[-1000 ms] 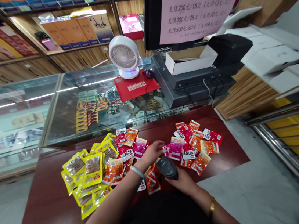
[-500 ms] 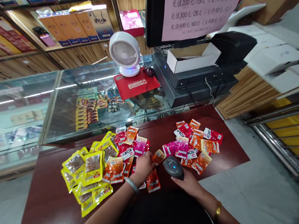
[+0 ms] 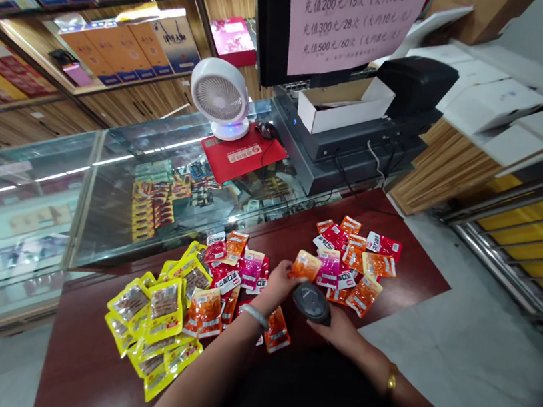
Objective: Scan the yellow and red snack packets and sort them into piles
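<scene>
My left hand [image 3: 281,286] pinches an orange snack packet [image 3: 306,265] by its edge, at the near side of the right-hand pile. In my right hand [image 3: 335,327] is a dark barcode scanner [image 3: 312,303], its head just below that packet. The right-hand pile holds red packets, orange ones and a magenta packet [image 3: 328,267]. Left of my hands lies a mixed pile with a magenta packet [image 3: 252,268] and an orange packet [image 3: 206,311]. Yellow snack packets [image 3: 165,310] are heaped further left. Close to my left wrist lies another orange packet [image 3: 278,331].
The dark red table [image 3: 90,340] adjoins a glass display case [image 3: 114,208]. Beyond stand a white fan [image 3: 220,97], a red mat [image 3: 242,156], a monitor with a pink notice [image 3: 347,25] and an open white box [image 3: 345,109]. A metal rail [image 3: 498,245] is at right.
My left hand has moved right and away from me, carrying the orange packet from beside the left pile to the right-hand pile. The scanner's blue light no longer shows.
</scene>
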The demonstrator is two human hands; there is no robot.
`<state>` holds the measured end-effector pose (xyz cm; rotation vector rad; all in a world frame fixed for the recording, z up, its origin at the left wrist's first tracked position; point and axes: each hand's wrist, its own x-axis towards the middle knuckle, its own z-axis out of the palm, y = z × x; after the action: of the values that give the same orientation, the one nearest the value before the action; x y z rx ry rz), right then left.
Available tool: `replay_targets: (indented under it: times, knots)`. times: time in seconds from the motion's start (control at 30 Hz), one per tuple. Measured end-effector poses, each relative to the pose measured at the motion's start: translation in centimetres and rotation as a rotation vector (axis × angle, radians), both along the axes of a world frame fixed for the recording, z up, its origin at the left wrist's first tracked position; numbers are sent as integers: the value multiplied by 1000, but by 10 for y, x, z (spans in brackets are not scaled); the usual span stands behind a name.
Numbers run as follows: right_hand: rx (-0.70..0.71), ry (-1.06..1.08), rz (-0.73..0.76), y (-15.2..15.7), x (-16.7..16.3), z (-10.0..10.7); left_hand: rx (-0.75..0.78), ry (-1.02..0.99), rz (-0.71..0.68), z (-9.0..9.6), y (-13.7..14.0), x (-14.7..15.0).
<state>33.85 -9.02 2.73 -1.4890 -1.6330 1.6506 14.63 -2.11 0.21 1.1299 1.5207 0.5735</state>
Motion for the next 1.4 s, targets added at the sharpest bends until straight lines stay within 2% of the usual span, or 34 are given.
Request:
replay_targets:
  times: [0.07, 0.13, 0.2, 0.3, 0.37, 0.43, 0.53, 0.7, 0.8, 0.9, 1.27, 1.33, 1.4]
  knots:
    - [-18, 12, -15, -2, 1, -3, 113, -188, -39, 5, 15, 10]
    - [-26, 15, -23, -3, 1, -4, 215, -113, -95, 12, 23, 4]
    - [-25, 4, -26, -3, 1, -5, 245, 230, -109, 18, 22, -18]
    - [-16, -4, -18, -3, 0, -5, 167, 847, -63, 21, 10, -64]
    - [-12, -1, 4, -4, -2, -4, 124, 1082, -64, 19, 0, -88]
    - [-11, -3, 20, -4, -5, -4, 112, 1165, -106, 16, -8, -99]
    - [3, 15, 45, -2, -10, 0, 116, 1158, -166, 13, -15, -98]
    - [16, 12, 66, 3, -16, 8, 210, 1017, -328, 10, -25, -82]
    - [10, 0, 58, 5, -15, 7, 138, 1040, -290, 6, -28, -79]
    - [9, 0, 55, 7, -16, 4, 89, 1033, -312, 2, -29, -81]
    - [40, 77, 53, 17, -36, 18, 134, 965, -368, 8, -37, -92]
    - [44, 67, 58, 16, -35, 16, 105, 926, -329, 5, -37, -94]
    - [37, 63, 79, 15, -32, 12, 21, 836, -219, 3, -32, -91]
